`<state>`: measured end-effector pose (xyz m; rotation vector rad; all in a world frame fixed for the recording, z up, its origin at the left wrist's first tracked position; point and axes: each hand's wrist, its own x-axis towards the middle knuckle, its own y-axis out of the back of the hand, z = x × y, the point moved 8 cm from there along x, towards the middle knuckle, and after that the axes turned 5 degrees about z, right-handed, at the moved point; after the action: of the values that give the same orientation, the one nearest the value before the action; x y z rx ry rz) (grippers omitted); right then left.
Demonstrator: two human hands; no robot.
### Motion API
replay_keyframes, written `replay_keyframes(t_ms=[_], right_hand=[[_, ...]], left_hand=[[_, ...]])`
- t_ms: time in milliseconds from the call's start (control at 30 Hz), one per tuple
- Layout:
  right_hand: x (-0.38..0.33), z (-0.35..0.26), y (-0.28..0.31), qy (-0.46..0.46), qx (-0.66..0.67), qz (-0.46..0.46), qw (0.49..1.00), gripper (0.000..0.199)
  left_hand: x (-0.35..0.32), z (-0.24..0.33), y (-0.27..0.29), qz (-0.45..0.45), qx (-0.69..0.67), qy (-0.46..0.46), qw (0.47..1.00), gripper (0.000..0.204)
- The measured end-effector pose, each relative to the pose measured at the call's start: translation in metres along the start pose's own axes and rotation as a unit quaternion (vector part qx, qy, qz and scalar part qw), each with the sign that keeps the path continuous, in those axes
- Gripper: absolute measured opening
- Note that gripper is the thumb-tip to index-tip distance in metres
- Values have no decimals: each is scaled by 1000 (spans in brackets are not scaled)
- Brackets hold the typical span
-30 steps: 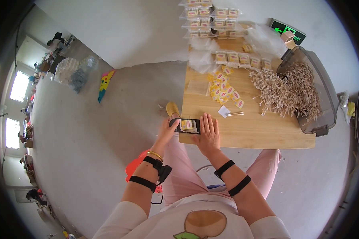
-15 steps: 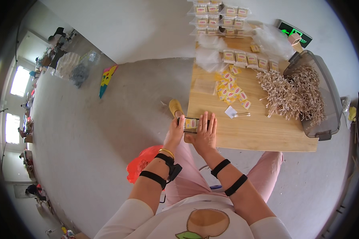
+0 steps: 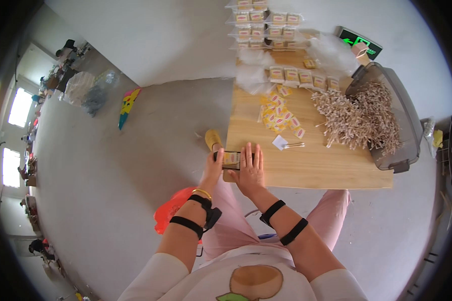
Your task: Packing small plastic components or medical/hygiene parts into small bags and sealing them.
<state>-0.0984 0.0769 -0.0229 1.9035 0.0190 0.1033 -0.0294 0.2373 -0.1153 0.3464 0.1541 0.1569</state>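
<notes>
From where I stand, the person's left hand (image 3: 213,166) has its grip closed round the left end of a flat black rectangular holder (image 3: 218,155), thumb on top. The right hand (image 3: 251,170) lies flat across the holder's right end, fingers stretched out side by side and pointing away from the body; its grip is open, pressing from above rather than grasping. Between the two hands, the holder carries a row of thin white cotton swabs (image 3: 229,167), with a small yellow-and-white paper label (image 3: 231,158) on top of them. The holder sits at the near left corner of the pale wooden tabletop (image 3: 331,173), its left end reaching past the edge.

Just beyond the right hand, a small square white card (image 3: 279,142) lies with a couple of loose cotton swabs (image 3: 294,146) beside it. Farther back there is a scattered heap of yellow-and-white printed labels (image 3: 276,114), then a row of clear plastic packets filled with swabs (image 3: 292,76). On the right, a big tangled pile of loose swabs (image 3: 356,120) spills out of a translucent grey plastic bin (image 3: 411,133) tipped onto its side. Down on the left, near the person's leg, I can see a crumpled red plastic bag (image 3: 171,209).
</notes>
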Motion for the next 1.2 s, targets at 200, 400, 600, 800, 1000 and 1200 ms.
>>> replay_keyframes(t_ms=[200, 400, 600, 800, 1000, 1200], right_hand=[[-19, 101, 54, -38, 92, 136, 986, 59], [-20, 189, 95, -113, 61, 238, 963, 29], [-37, 168, 67, -64, 121, 264, 955, 12], [-57, 195, 103, -47, 184, 328, 925, 16], [-44, 283, 123, -298, 48, 302, 904, 25], [-42, 295, 112, -309, 34, 285, 907, 19]], left_hand=[[-7, 9, 41, 142, 10, 1, 990, 63], [-77, 136, -16, 6, 147, -247, 958, 65], [-152, 178, -126, -194, 282, -425, 838, 75], [-164, 137, -164, -257, 396, -412, 780, 84], [-165, 134, -162, -250, 428, -411, 765, 84], [-173, 133, -162, -258, 430, -428, 752, 84]])
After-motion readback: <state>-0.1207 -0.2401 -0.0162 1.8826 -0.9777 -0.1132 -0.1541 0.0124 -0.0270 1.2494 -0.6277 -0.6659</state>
